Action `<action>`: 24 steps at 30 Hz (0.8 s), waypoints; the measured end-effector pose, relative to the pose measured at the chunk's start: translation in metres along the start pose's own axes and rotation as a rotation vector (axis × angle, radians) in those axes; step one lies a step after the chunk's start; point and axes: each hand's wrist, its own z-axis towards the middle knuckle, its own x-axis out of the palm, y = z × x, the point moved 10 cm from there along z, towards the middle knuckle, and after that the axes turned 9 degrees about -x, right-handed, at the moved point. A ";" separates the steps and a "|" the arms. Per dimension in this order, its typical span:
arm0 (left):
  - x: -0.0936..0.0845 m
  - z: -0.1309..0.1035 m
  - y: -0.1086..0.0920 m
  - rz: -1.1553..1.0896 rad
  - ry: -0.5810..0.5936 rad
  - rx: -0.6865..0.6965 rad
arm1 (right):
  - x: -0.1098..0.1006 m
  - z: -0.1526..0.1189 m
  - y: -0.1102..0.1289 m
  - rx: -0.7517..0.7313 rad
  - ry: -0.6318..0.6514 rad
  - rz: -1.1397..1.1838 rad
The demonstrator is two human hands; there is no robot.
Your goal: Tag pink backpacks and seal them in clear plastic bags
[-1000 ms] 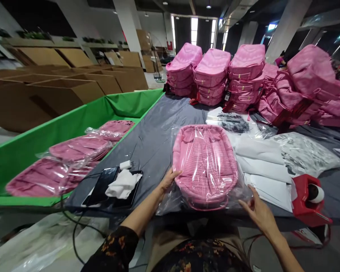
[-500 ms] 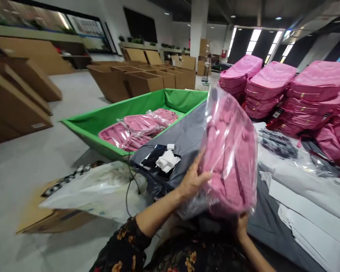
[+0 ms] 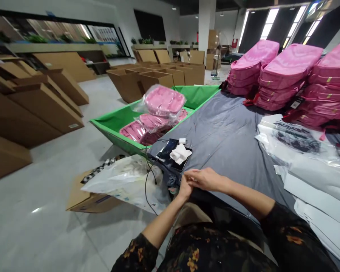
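My left hand [image 3: 185, 187] and my right hand [image 3: 206, 179] meet at the near edge of the grey-covered table. Their fingers are drawn together, and whatever they pinch, if anything, is hidden. Just beyond them lie a dark phone [image 3: 170, 148] and a crumpled white tissue [image 3: 180, 153], with a small white charger plug [image 3: 182, 141] beside. Farther off, a pink backpack [image 3: 164, 100] in a clear plastic bag is over the green bin [image 3: 113, 129], above other bagged pink ones [image 3: 133, 130]. Whether it rests on them or is still in the air, I cannot tell.
Stacked pink backpacks [image 3: 290, 71] stand on the right of the table. Nearer are clear plastic bags [image 3: 297, 138] and white sheets [image 3: 314, 196]. A cable [image 3: 146, 189] hangs past a white plastic sack [image 3: 121, 181] on the left. Cardboard boxes [image 3: 155, 80] stand on the floor beyond.
The bagged pink backpack has left my hands and is now over the green bin. Both hands have come together at the table edge. The view has shifted slightly.
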 end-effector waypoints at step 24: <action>0.214 0.358 -0.033 1.424 0.154 0.549 | -0.146 -0.297 -0.456 0.903 0.294 0.087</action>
